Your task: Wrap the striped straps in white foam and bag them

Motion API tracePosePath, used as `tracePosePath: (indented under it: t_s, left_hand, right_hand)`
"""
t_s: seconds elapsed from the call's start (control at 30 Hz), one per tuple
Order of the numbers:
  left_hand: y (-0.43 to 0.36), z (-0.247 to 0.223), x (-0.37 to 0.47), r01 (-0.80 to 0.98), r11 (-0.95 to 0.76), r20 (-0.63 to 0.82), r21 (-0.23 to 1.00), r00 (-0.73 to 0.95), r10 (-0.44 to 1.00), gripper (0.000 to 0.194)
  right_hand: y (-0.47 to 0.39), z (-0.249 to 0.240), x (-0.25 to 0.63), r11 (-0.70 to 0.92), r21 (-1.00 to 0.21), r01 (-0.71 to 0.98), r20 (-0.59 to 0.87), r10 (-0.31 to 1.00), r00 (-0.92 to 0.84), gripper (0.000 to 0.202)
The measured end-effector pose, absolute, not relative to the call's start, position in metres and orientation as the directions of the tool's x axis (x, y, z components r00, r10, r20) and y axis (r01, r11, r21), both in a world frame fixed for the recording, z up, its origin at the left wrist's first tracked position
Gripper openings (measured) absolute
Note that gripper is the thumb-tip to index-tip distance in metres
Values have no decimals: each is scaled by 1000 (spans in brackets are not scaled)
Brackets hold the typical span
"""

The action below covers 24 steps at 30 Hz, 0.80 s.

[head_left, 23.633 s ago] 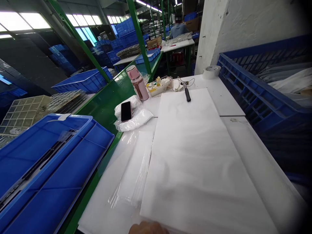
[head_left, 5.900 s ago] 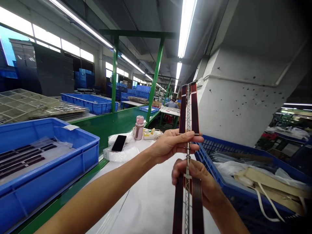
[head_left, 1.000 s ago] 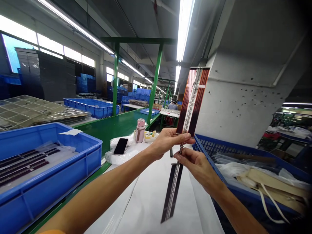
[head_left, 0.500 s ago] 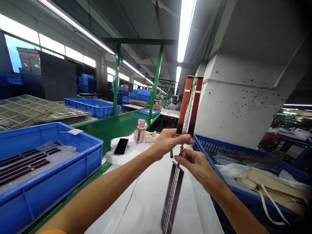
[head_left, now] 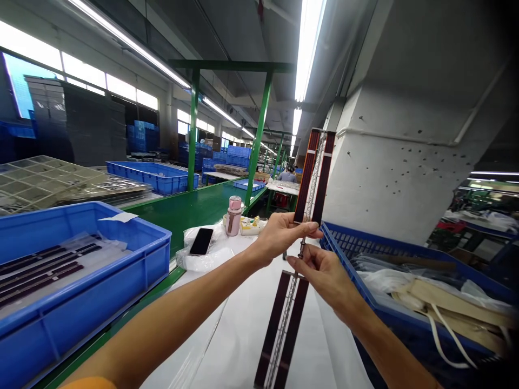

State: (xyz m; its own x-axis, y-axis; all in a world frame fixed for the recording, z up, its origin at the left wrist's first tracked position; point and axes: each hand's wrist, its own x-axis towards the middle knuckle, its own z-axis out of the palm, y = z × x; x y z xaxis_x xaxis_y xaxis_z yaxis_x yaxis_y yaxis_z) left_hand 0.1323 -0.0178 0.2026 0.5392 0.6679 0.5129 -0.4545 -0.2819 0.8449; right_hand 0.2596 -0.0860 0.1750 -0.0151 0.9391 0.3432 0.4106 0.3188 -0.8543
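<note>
Head view, panelled rod (head_left: 302, 247) pinched mid-length by left grip (head_left: 281, 236) above, right grip (head_left: 325, 270) below

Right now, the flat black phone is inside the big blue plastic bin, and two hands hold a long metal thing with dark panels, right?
Not quite: the head view shows the flat black phone lying on crumpled clear plastic wrap, not in the bin. The left hand and right hand do hold that long metal thing with dark panels.

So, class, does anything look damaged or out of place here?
The pillar at right looks worn: dark spots, possibly holes, dot its pale face. The phone lies on crumpled plastic. The held panelled piece shows no obvious damage.
</note>
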Motion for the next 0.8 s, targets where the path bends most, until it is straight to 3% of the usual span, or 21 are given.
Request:
tracePosePath:
  t_s: [0.07,0.2,0.4,0.57,0.8]
  left_hand:
    - [-17,202,133,-447,-291,511,846,524,682,32]
    - [-18,202,132,-449,-295,517,844,531,672,31]
    - [-18,202,133,-452,-293,517,842,525,677,32]
    - [-17,200,131,-445,-279,502,851,535,680,31]
    - [-19,199,133,-440,-303,514,846,517,684,33]
  right_hand:
    - [-85,174,259,313,-852,420,338,941,-18,41]
    - [-84,173,262,343,-888,306,296,936,-191,33]
    - [-83,172,264,326,-839,435,344,938,-38,44]
    - [-87,176,264,357,-869,342,298,930,-215,30]
    - [-88,173,262,322,-835,446,348,937,-26,41]
